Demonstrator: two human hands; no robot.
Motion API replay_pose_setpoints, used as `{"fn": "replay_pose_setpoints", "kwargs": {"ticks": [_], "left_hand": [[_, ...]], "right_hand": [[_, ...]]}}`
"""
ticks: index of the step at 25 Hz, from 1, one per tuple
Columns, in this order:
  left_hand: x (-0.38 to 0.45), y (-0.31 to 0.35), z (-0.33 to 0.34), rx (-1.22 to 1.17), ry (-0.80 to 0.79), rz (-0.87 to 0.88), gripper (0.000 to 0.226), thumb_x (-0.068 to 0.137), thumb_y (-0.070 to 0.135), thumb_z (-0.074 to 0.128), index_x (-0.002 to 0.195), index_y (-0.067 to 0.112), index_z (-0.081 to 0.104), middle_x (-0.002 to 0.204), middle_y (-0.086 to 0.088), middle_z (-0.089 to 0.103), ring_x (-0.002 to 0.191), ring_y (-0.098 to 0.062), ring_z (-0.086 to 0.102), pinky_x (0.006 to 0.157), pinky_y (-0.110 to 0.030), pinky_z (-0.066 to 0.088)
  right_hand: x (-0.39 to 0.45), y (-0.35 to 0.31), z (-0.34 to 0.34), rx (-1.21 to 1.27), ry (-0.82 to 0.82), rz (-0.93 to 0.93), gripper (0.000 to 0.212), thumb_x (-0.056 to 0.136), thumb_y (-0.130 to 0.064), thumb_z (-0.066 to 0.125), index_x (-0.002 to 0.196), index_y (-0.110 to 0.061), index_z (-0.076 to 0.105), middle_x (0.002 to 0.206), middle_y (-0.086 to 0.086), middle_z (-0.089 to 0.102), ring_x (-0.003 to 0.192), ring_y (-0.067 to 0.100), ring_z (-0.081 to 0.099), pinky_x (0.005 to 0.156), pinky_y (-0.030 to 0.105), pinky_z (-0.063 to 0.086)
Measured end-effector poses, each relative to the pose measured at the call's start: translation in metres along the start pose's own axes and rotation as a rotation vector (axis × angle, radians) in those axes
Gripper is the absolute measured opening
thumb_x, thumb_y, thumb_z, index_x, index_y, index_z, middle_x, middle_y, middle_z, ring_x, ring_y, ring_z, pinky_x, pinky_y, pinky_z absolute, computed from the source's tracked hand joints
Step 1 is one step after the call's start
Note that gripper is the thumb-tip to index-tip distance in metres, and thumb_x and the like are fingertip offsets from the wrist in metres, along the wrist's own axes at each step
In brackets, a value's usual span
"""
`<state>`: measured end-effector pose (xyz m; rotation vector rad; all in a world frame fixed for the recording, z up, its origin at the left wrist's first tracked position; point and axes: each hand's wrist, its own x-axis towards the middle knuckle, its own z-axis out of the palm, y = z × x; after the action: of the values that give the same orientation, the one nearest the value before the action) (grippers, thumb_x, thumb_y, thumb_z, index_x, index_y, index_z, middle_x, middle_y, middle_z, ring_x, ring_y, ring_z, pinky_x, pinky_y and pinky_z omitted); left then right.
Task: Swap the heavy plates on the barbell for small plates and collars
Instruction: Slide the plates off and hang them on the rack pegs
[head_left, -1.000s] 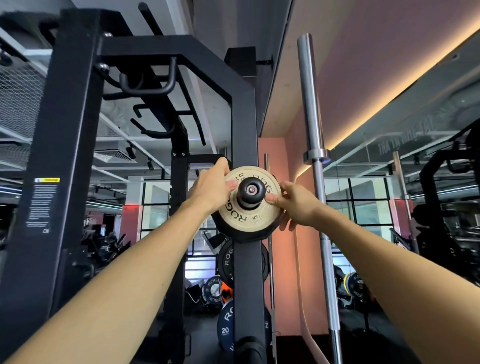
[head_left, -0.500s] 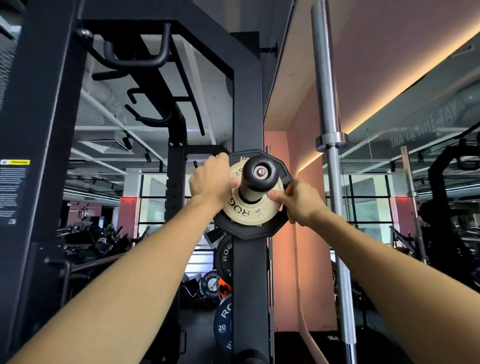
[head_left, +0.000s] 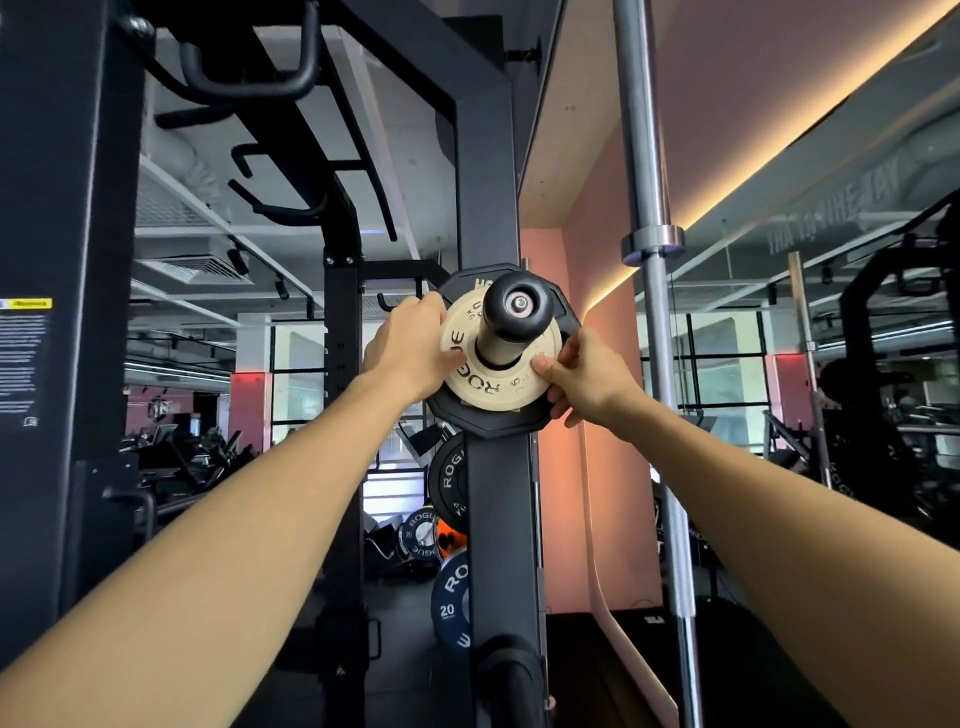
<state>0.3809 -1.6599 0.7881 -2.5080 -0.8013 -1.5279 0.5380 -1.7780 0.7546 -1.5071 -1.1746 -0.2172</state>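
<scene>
Since the earlier frames the storage peg (head_left: 511, 319) has swung higher and nearer in view, its black end cap now clear of the plate face, while both hands have stayed on the same small plate. Largest is the black rack upright (head_left: 496, 519) that carries the peg. On the peg, a black angular plate (head_left: 491, 423) sits behind a small tan Rogue plate (head_left: 478, 382). The left hand (head_left: 410, 348) has its fingers curled over the tan plate's left edge; the right hand (head_left: 589, 382) pinches its right edge, thumb on the face. Right of the upright stands a vertical steel barbell (head_left: 652, 322). Lower on the upright hang a black Rogue plate (head_left: 448, 486) and a blue 20 plate (head_left: 451, 603).
</scene>
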Motion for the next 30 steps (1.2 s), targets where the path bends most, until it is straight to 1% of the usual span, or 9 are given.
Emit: {"fn": "replay_pose_setpoints", "kwargs": {"ticks": [2, 4, 6, 9, 13, 18, 24, 27, 30], "left_hand": [[-0.011, -0.007, -0.008, 0.047, -0.077, -0.001, 0.039, 0.076, 0.027, 0.076, 0.108, 0.023, 0.054, 0.111, -0.004, 0.050, 0.103, -0.030, 0.055, 0.086, -0.044, 0.050], [-0.025, -0.018, -0.015, 0.144, -0.166, -0.022, 0.050, 0.077, 0.036, 0.076, 0.122, 0.030, 0.054, 0.119, -0.003, 0.048, 0.108, -0.030, 0.055, 0.089, -0.044, 0.050], [-0.041, -0.030, -0.019, 0.191, -0.253, -0.035, 0.060, 0.077, 0.049, 0.074, 0.129, 0.033, 0.049, 0.123, -0.002, 0.048, 0.112, -0.029, 0.054, 0.091, -0.044, 0.049], [-0.073, -0.040, -0.030, 0.190, -0.327, -0.058, 0.065, 0.075, 0.059, 0.070, 0.130, 0.032, 0.047, 0.128, -0.002, 0.052, 0.112, -0.025, 0.055, 0.089, -0.042, 0.050], [-0.128, -0.038, -0.062, 0.178, -0.372, -0.116, 0.062, 0.078, 0.062, 0.066, 0.127, 0.028, 0.051, 0.119, -0.002, 0.055, 0.107, -0.023, 0.055, 0.083, -0.034, 0.047], [-0.199, -0.042, -0.112, 0.277, -0.458, -0.210, 0.062, 0.077, 0.067, 0.062, 0.125, 0.030, 0.052, 0.116, 0.000, 0.053, 0.106, -0.024, 0.054, 0.087, -0.038, 0.048], [-0.266, -0.063, -0.199, 0.424, -0.475, -0.352, 0.065, 0.074, 0.074, 0.058, 0.125, 0.034, 0.050, 0.112, 0.002, 0.048, 0.107, -0.024, 0.053, 0.091, -0.043, 0.047], [-0.298, -0.087, -0.261, 0.477, -0.439, -0.440, 0.063, 0.073, 0.073, 0.059, 0.122, 0.034, 0.051, 0.107, 0.003, 0.047, 0.101, -0.022, 0.052, 0.089, -0.042, 0.047], [-0.342, -0.119, -0.323, 0.502, -0.429, -0.533, 0.064, 0.072, 0.071, 0.061, 0.122, 0.032, 0.052, 0.110, 0.003, 0.049, 0.105, -0.023, 0.053, 0.092, -0.042, 0.047]], "right_hand": [[-0.009, 0.001, -0.001, -0.037, -0.024, 0.006, 0.029, 0.094, -0.031, 0.060, 0.097, -0.009, 0.041, 0.079, 0.012, 0.062, 0.061, 0.025, 0.060, 0.052, 0.039, 0.054], [-0.018, -0.001, -0.004, -0.131, -0.050, -0.009, 0.029, 0.092, -0.036, 0.061, 0.098, -0.012, 0.047, 0.088, 0.010, 0.063, 0.076, 0.027, 0.061, 0.067, 0.043, 0.055], [-0.032, -0.004, -0.007, -0.223, -0.080, -0.045, 0.027, 0.092, -0.037, 0.061, 0.100, -0.014, 0.050, 0.094, 0.004, 0.060, 0.088, 0.024, 0.058, 0.075, 0.035, 0.047], [-0.060, -0.009, -0.011, -0.336, -0.185, -0.103, 0.038, 0.093, -0.038, 0.059, 0.119, -0.011, 0.050, 0.107, -0.004, 0.055, 0.101, 0.015, 0.053, 0.083, 0.025, 0.037], [-0.101, -0.005, -0.011, -0.438, -0.341, -0.080, 0.059, 0.090, -0.051, 0.058, 0.134, -0.014, 0.044, 0.135, 0.004, 0.054, 0.122, 0.024, 0.052, 0.103, 0.037, 0.041], [-0.156, -0.010, 0.001, -0.446, -0.457, -0.061, 0.073, 0.078, -0.069, 0.053, 0.135, -0.024, 0.042, 0.144, 0.000, 0.048, 0.125, 0.024, 0.050, 0.105, 0.046, 0.040], [-0.212, -0.057, 0.046, -0.374, -0.598, -0.132, 0.065, 0.082, -0.066, 0.055, 0.134, -0.028, 0.043, 0.144, 0.000, 0.046, 0.127, 0.025, 0.048, 0.108, 0.046, 0.036], [-0.239, -0.106, 0.088, -0.288, -0.662, -0.208, 0.066, 0.084, -0.063, 0.057, 0.137, -0.026, 0.042, 0.146, 0.003, 0.044, 0.131, 0.026, 0.045, 0.109, 0.045, 0.035], [-0.277, -0.157, 0.141, -0.197, -0.737, -0.253, 0.060, 0.082, -0.064, 0.058, 0.130, -0.030, 0.047, 0.139, -0.004, 0.050, 0.129, 0.021, 0.047, 0.108, 0.043, 0.036]]}}
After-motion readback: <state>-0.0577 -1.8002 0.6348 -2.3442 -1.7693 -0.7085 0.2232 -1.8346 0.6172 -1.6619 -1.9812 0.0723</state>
